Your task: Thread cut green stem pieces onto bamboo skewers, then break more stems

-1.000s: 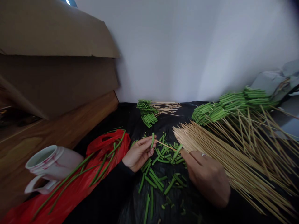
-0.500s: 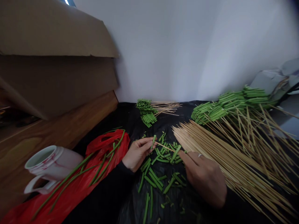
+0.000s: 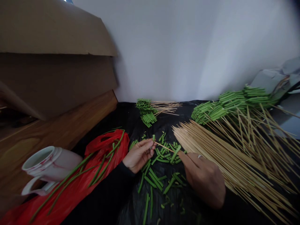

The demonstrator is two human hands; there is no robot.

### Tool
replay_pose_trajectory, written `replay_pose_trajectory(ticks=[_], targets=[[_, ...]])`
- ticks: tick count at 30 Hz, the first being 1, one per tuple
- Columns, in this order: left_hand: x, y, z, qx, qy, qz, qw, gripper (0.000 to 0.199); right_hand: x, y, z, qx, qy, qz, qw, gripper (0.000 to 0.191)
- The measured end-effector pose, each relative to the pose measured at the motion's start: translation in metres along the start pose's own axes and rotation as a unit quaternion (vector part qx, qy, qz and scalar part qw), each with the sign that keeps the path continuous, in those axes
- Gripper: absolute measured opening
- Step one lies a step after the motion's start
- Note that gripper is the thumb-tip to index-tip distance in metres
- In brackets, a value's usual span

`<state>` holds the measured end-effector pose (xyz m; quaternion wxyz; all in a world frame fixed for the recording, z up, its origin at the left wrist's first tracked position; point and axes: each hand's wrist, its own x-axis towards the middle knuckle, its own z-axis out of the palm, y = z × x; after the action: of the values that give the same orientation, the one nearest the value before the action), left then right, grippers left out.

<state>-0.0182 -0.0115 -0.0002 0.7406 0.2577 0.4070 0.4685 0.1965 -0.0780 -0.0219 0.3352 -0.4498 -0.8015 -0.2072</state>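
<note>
My left hand (image 3: 138, 155) is closed, thumb and fingers pinching a short cut piece of green bean (image 3: 153, 137); only its upper end shows. A thin bamboo skewer (image 3: 164, 146) slants from that piece to my right hand (image 3: 205, 178), whose fingers are closed on it. Another bean piece (image 3: 175, 153) sits at the right fingertips, crossing the skewer; whether it is threaded on cannot be made out. Below both hands, many loose cut bean pieces (image 3: 156, 180) lie scattered on black plastic sheeting (image 3: 131, 203).
Bare bamboo skewers (image 3: 225, 150) lie in a wide bundle at right. Skewered beans are stacked at back centre (image 3: 147, 112) and back right (image 3: 220, 104). On the left are a red plastic bag (image 3: 93, 162) with long beans, a white mug (image 3: 56, 165) and a cardboard box (image 3: 58, 72).
The left fingers have shifted on the bean piece, so less of it shows and it stands more upright. The right hand keeps hold of the skewer. The view has moved slightly.
</note>
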Motion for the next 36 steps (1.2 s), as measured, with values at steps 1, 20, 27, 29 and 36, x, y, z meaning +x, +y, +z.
replay_pose_trajectory(ticks=[1,20,27,29,36], targets=[[0.000,0.000,0.000,0.000,-0.001,-0.003,1.000,0.008,0.000,0.000,0.000,0.004,0.002,0.000,1.000,0.030],[-0.003,-0.004,0.000,0.030,-0.044,-0.028,0.998,0.025,0.001,-0.009,-0.001,0.002,0.020,-0.004,1.000,0.028],[-0.013,-0.017,0.012,0.054,-0.063,-0.052,0.995,0.024,0.004,-0.016,-0.002,0.020,0.021,-0.024,0.999,0.027],[-0.015,-0.019,0.015,0.056,-0.067,-0.048,0.995,0.024,0.004,-0.018,-0.002,0.024,0.024,-0.019,0.999,0.027],[-0.015,-0.029,0.018,0.105,-0.060,-0.007,0.993,0.024,0.004,-0.020,0.001,0.034,0.007,-0.009,0.999,0.024]])
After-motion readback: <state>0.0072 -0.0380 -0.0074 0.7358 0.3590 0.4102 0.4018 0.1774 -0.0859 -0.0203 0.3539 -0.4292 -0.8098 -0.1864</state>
